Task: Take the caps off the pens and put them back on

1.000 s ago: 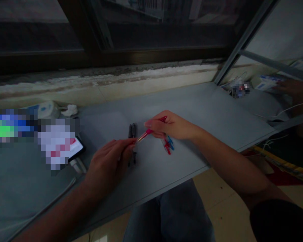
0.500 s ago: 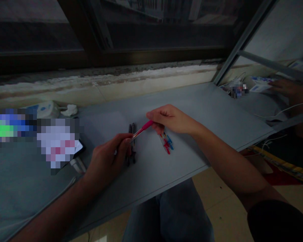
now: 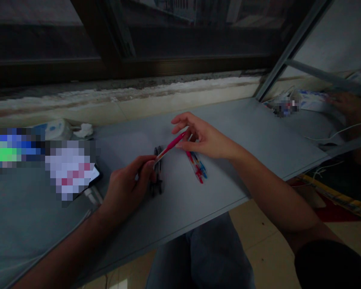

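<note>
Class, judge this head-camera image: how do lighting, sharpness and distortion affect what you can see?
In the head view, the exposure is dim, leaving the window frame almost black; the left hand and pink pen stay readable but dark; wide-angle stretching lengthens the right forearm; mosaic blocks hide items at left.

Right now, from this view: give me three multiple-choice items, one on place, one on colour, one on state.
1. Where do the dark pens lie?
A. On the grey tabletop
B. On the window sill
C. On the floor tiles

2. What colour is the pen between the hands?
A. Black
B. Pink
C. Blue

3. What state is that pen in?
A. Lying flat on the grey tabletop
B. Standing in a cup
C. Held up by both hands

1: A, they rest on the board just past the left hand.
2: B, its barrel shows pink.
3: C, the left hand grips one end and the right hand pinches the other.
</note>
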Demonstrator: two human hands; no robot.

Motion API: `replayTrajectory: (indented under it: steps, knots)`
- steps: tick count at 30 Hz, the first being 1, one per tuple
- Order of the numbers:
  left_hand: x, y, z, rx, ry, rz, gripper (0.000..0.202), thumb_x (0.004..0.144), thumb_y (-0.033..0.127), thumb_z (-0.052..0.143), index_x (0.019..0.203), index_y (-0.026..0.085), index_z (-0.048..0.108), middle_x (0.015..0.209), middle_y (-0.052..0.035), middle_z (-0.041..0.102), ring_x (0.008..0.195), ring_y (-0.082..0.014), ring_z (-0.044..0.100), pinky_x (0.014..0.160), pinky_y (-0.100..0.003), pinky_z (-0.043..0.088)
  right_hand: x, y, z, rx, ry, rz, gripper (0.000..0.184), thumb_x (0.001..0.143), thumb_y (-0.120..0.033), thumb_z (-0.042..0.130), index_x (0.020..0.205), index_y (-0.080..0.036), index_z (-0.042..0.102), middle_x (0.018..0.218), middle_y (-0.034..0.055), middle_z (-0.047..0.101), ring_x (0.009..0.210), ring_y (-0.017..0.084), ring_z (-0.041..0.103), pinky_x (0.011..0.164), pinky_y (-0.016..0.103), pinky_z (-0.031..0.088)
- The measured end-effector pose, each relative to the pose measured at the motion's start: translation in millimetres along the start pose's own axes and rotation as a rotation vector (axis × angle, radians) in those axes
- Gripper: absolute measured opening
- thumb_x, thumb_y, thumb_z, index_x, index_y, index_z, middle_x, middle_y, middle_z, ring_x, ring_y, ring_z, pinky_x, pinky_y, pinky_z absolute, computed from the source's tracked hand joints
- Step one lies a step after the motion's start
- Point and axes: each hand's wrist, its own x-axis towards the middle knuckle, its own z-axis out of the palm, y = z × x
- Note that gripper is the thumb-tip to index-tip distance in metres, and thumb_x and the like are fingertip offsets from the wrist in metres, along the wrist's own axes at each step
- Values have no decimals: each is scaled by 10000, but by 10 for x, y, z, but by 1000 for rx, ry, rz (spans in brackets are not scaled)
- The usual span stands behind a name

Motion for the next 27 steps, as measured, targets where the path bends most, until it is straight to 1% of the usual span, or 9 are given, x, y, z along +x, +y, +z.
replayTrajectory:
  steps: [2,4,6,9,12,14,16,22,27]
  knots:
    - [0,-3,4,-8,-5,5,328,1067,434,452,1122,222,696,670,61,711,567,-122,684,606,-240,512,4,10,4,-31,-11,71,252,942,-400,676,991,-159,620,889,29,674,680,104,562,641,235,450]
    - [0,-4,6,-8,-6,14,325,1063,438,461,1123,223,697,664,63,706,554,-121,675,592,-240,504,7,20,10,-26,-42,111,296,982,-425,618,865,-154,612,747,10,633,646,107,544,628,240,435]
    - [2,-4,6,-10,-6,11,324,1061,441,466,1122,221,696,666,61,706,552,-121,672,591,-240,502,11,32,12,31,-48,72,235,922,-363,697,997,-155,616,860,16,669,670,98,563,641,235,450]
    - [7,-2,4,-17,-6,-8,329,1064,444,457,1128,218,688,678,57,714,569,-126,684,607,-246,510,21,39,5,117,0,44,489,824,-295,793,1229,-182,544,1055,30,682,690,84,588,641,225,475]
    - [11,8,1,-20,2,-17,337,1065,446,443,1119,211,679,684,49,719,577,-131,687,611,-254,510,38,30,-9,101,28,158,336,874,-404,764,1027,-142,620,879,25,689,634,85,570,573,212,437]
    - [10,16,-2,-29,8,-12,336,1065,443,440,1114,203,669,684,44,718,577,-134,684,614,-259,514,53,23,-18,98,26,219,364,909,-484,719,852,-138,623,770,28,681,598,85,560,545,210,419]
    - [7,17,-4,-40,6,1,328,1066,441,441,1111,202,661,684,43,717,577,-133,682,616,-259,517,65,22,-23,130,23,238,403,910,-516,712,796,-144,607,744,32,691,581,84,566,537,208,425]
    - [-5,-27,3,-48,-33,14,309,1075,441,451,1137,219,656,708,47,732,603,-134,706,634,-259,530,73,45,-45,230,-6,151,229,878,-337,751,921,-140,644,710,-12,668,591,83,596,548,198,465]
    - [2,-17,-3,-43,-34,8,314,1074,434,441,1134,209,651,707,39,729,593,-140,699,616,-263,526,75,41,-69,308,81,130,189,870,-285,734,972,-163,631,706,-36,640,614,89,610,548,197,480]
